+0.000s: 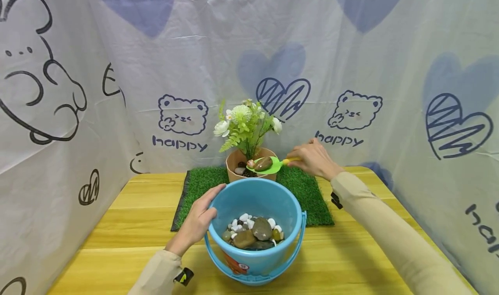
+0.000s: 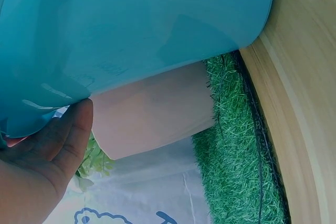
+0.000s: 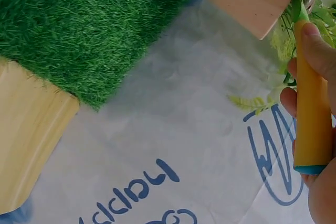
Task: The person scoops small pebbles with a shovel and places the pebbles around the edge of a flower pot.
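Blue bucket (image 1: pixel 255 199) up close, green scoop (image 1: pixel 275 166) out beyond – stones partway shifted, by the look.
Count as done, judging from this alone: a few pot stones (image 1: pixel 239 171) lying inside tan pot (image 2: pixel 157 114). Count as left: scoop load (image 1: pixel 263 163), one big brown stone and a smaller one, not yet tipped off, plus a good heap of bucket stones (image 1: pixel 262 228). Cannot tell direction of transfer. Find scoop over right part of pot's mouth, long axis sideways – blade pointing left, seemingly dipping a little, yellow handle (image 3: pixel 313 114) out to the right. Grips handle with right hand (image 1: pixel 316 158), fingers curled round, thumb along it. Pinches bucket rim with left hand (image 1: pixel 196 221), fingertips against outer wall.
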Tool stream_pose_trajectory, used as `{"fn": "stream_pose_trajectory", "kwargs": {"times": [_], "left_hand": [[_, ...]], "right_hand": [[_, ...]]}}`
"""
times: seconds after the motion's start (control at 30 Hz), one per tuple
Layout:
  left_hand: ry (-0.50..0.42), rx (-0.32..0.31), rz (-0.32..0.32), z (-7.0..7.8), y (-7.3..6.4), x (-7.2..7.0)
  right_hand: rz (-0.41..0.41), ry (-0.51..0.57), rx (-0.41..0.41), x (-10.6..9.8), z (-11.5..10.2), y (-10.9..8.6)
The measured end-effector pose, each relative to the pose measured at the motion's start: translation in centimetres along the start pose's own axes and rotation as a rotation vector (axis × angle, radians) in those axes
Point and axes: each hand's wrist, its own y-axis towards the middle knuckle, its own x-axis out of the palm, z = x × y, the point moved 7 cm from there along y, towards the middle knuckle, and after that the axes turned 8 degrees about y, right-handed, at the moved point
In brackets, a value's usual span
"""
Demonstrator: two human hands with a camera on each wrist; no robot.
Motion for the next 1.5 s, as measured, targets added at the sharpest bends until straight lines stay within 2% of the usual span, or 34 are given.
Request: {"fn": "stream_pose_trajectory", "kwargs": {"times": [0.33, 0.87, 1.07, 1.27, 1.5], "left_hand": [[-0.008, -0.002, 0.000, -0.1, 0.1, 0.0], [-0.019, 0.001, -0.001, -0.1, 0.2, -0.1], [-0.025, -0.012, -0.011, -0.1, 0.0, 0.1], [-0.019, -0.008, -0.002, -0.2, 0.0, 0.1], [-0.012, -0.005, 0.002, -0.2, 0.1, 0.1]], "right_hand": [[-0.044, 0.039, -0.009, -0.2, -0.2, 2.2], [-0.098, -0.048, -0.083, 0.4, -1.6, 3.9], [-0.078, -0.082, -0.147, 0.9, -2.2, 3.9], [-0.040, -0.158, -0.203, 0.5, -2.6, 4.0], [-0.004, -0.227, -0.147, 0.3, -2.1, 4.2]]}}
